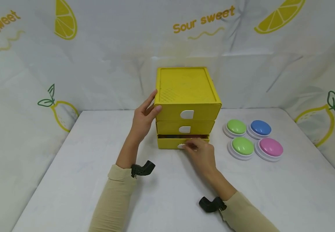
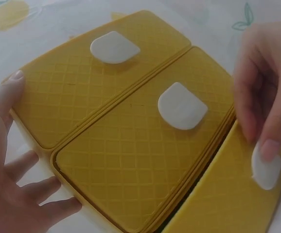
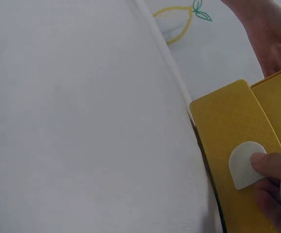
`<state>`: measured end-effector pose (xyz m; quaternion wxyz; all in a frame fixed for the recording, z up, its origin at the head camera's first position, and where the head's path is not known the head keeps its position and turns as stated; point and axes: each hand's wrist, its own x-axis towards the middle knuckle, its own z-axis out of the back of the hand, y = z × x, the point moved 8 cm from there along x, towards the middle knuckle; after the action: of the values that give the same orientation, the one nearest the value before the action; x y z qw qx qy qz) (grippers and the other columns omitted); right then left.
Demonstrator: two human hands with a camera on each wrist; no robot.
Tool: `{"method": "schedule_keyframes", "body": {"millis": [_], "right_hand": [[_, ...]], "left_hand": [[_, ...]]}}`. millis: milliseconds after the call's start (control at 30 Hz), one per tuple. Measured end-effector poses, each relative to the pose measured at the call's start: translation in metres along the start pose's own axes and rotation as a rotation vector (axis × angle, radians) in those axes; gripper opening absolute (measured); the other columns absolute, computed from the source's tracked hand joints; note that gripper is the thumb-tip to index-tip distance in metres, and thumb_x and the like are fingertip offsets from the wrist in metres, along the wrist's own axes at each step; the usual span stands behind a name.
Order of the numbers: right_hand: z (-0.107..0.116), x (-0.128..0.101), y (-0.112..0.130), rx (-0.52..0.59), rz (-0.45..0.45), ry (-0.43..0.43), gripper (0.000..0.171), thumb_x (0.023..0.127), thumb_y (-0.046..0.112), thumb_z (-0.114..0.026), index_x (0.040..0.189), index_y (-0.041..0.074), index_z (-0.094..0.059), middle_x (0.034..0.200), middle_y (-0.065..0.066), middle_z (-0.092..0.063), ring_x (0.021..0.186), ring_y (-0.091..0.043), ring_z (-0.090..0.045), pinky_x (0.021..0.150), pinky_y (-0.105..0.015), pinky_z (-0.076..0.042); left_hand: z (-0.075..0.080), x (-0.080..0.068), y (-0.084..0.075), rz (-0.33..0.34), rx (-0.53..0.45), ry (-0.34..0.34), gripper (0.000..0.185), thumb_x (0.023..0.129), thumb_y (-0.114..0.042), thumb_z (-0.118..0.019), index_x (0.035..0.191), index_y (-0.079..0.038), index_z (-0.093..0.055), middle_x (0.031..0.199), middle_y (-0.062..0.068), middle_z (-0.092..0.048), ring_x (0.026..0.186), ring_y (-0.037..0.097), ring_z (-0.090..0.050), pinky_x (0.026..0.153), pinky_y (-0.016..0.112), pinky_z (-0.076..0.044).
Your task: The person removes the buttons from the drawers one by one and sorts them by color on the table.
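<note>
A small yellow cabinet [image 1: 188,85] with three stacked drawers stands at the back of the table. Its bottom drawer [image 1: 167,143] is pulled out a little, leaving a dark gap above its front. My right hand [image 1: 201,154] pinches the white handle [image 3: 245,165] of that drawer, thumb on its face. Against the cabinet's left side rests my left hand [image 1: 142,120], fingers fairly straight along the side and thumb at the front edge. The top drawer [image 2: 77,92] and middle drawer [image 2: 126,145] are closed, each with a white rounded handle. What lies in the bottom drawer is mostly hidden.
Right of the cabinet sit several round push buttons on white bases: two green ones [image 1: 236,126], a blue one [image 1: 261,127] and a pink one [image 1: 271,147]. A white cloth with lemon prints [image 1: 112,64] hangs behind the white table [image 1: 77,180].
</note>
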<state>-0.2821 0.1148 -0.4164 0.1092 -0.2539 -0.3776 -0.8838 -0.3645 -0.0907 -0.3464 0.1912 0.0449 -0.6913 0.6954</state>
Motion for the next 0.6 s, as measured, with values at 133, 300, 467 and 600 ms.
{"method": "schedule_keyframes", "body": {"millis": [133,300,467,600], "right_hand": [[0.005,-0.011,0.003,0.013,-0.005,0.008,0.015,0.077,0.012,-0.088,0.088,0.008,-0.079,0.082,-0.003,-0.076,0.075,-0.014,-0.070,0.070,-0.032,-0.060],[0.009,-0.023,0.009,0.033,0.009,0.009,0.017,0.076,0.012,-0.089,0.089,0.009,-0.079,0.081,-0.001,-0.076,0.075,-0.012,-0.070,0.070,-0.027,-0.060],[0.016,-0.034,0.015,0.026,0.033,-0.002,0.017,0.075,0.012,-0.089,0.088,0.010,-0.079,0.080,0.002,-0.076,0.074,-0.010,-0.070,0.070,-0.020,-0.058],[0.020,-0.043,0.020,0.014,0.070,-0.022,0.018,0.072,0.009,-0.091,0.085,0.011,-0.079,0.078,0.003,-0.075,0.071,-0.008,-0.070,0.069,-0.018,-0.056]], "left_hand": [[0.000,0.001,0.001,-0.003,0.006,0.004,0.057,0.103,-0.025,-0.060,0.155,-0.039,-0.039,0.165,-0.014,-0.031,0.149,0.018,-0.042,0.118,0.038,-0.043],[0.001,0.000,0.001,0.002,0.003,0.002,0.057,0.103,-0.024,-0.060,0.155,-0.040,-0.039,0.165,-0.015,-0.032,0.149,0.017,-0.042,0.119,0.039,-0.042],[0.000,-0.001,-0.001,0.004,0.006,0.001,0.058,0.103,-0.023,-0.059,0.155,-0.038,-0.039,0.165,-0.013,-0.032,0.149,0.019,-0.043,0.119,0.040,-0.042],[0.001,0.000,0.000,0.000,0.003,0.000,0.057,0.103,-0.022,-0.059,0.155,-0.037,-0.040,0.165,-0.012,-0.033,0.148,0.019,-0.044,0.119,0.039,-0.042]]}}
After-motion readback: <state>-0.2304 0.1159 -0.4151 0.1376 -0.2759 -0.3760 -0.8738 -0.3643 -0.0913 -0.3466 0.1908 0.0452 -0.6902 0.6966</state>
